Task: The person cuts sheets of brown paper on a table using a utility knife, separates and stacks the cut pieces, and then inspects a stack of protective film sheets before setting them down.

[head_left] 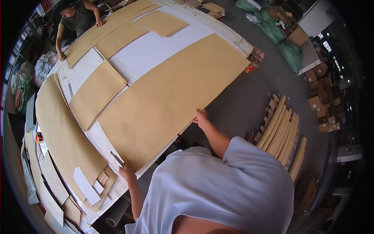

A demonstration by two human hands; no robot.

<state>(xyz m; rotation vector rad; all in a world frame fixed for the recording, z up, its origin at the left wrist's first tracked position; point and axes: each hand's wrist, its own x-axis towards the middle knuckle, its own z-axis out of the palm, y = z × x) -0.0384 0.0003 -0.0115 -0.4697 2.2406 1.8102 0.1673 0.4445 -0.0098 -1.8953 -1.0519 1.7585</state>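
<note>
A large sheet of brown paper [171, 93] lies across the near part of the white table [105, 140]. My right hand [200, 117] pinches the sheet's near edge, at the middle of the view. At the sheet's lower left corner my left hand [126, 171] is closed around a thin, dark-tipped tool [117, 158], which looks like a knife or scissors; it points up and to the left. Left of the sheet is a stack of smaller brown sheets [97, 93].
Across the table a co-worker [80, 19] leans over brown strips. A curved brown sheet [64, 121] and white offcuts [86, 185] lie at the left. Brown rolls [282, 134] stand on the floor at right, with cardboard boxes [321, 101] and green sacks [290, 56] beyond.
</note>
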